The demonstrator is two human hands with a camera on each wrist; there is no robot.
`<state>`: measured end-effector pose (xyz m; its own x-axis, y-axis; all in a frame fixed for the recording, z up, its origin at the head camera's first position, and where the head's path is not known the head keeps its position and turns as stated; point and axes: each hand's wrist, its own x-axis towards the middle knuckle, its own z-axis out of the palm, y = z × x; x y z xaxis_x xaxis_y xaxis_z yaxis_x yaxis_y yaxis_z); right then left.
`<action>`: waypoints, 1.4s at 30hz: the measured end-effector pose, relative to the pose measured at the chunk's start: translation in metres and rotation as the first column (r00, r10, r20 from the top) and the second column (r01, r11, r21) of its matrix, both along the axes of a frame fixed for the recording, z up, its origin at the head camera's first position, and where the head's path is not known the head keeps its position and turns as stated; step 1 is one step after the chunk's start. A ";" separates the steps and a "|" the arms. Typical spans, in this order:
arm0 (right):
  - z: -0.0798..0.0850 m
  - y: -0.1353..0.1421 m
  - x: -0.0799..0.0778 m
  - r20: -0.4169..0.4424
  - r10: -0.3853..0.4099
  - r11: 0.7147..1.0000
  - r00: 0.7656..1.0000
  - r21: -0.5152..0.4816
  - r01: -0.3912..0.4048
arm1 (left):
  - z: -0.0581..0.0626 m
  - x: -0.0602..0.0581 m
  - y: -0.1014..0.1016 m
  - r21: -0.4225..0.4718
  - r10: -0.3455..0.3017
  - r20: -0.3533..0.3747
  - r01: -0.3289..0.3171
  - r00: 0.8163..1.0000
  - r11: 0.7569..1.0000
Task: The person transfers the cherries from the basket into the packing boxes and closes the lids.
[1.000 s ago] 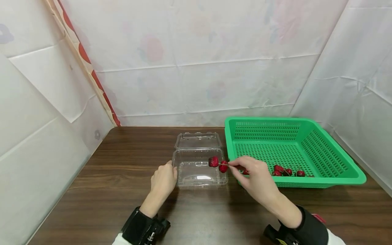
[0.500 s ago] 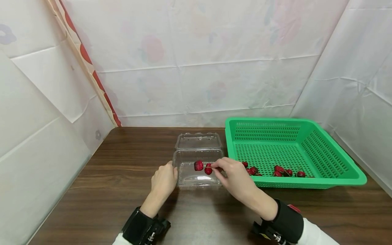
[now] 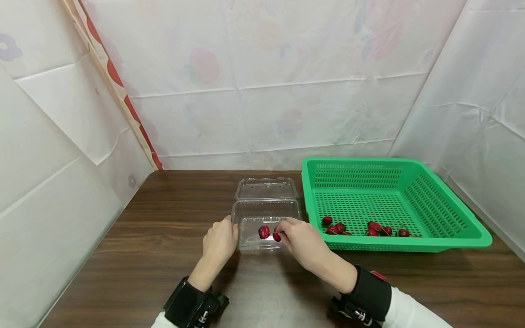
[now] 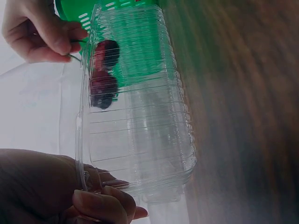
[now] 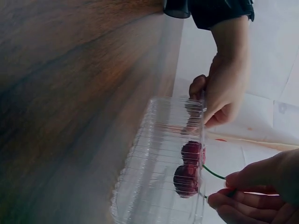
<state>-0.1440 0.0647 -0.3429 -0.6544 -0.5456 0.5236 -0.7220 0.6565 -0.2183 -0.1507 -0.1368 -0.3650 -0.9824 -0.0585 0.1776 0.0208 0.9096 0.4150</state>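
Observation:
My right hand (image 3: 301, 241) pinches the green stems (image 5: 214, 172) of two dark red cherries (image 3: 264, 232) between thumb and fingers. Both cherries hang inside the clear plastic clamshell box (image 4: 135, 140), below its rim and above its floor, as seen through the wall in both wrist views. With its lid (image 3: 266, 188) laid back, the box stands on the table. My left hand (image 3: 219, 240) grips the box's left side wall, thumb on one face and fingers on the other.
To the right of the box stands a green perforated basket (image 3: 455, 205). Several cherries (image 3: 336, 228) lie in it along its front wall. White patterned sheets (image 3: 262, 123) hang behind and at both sides of the brown wooden table (image 3: 164, 255).
My right hand has carried the cherries left from the basket's edge over the box, then down into it. The left hand has stayed on the box.

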 end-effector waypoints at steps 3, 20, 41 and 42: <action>-0.002 -0.002 -0.001 0.014 -0.021 0.999 1.000 0.043 0.020 | 0.000 0.000 0.000 -0.002 0.001 -0.006 -0.001 1.000 1.000; -0.011 -0.009 -0.004 0.004 -0.086 0.968 0.996 0.235 0.082 | 0.001 0.001 0.000 0.004 0.000 -0.009 0.000 1.000 1.000; -0.002 -0.004 0.002 0.023 -0.077 0.946 0.997 0.318 0.066 | 0.005 -0.001 -0.005 0.068 0.034 0.052 -0.038 0.998 0.997; -0.001 -0.003 0.003 0.021 -0.073 0.947 0.997 0.316 0.062 | 0.006 -0.002 -0.006 0.074 0.038 0.051 -0.042 0.998 0.996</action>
<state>-0.1411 0.0618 -0.3434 -0.7088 -0.6332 0.3109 -0.6697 0.7425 -0.0145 -0.1524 -0.1428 -0.3594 -0.9864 -0.1093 0.1226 -0.0371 0.8757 0.4815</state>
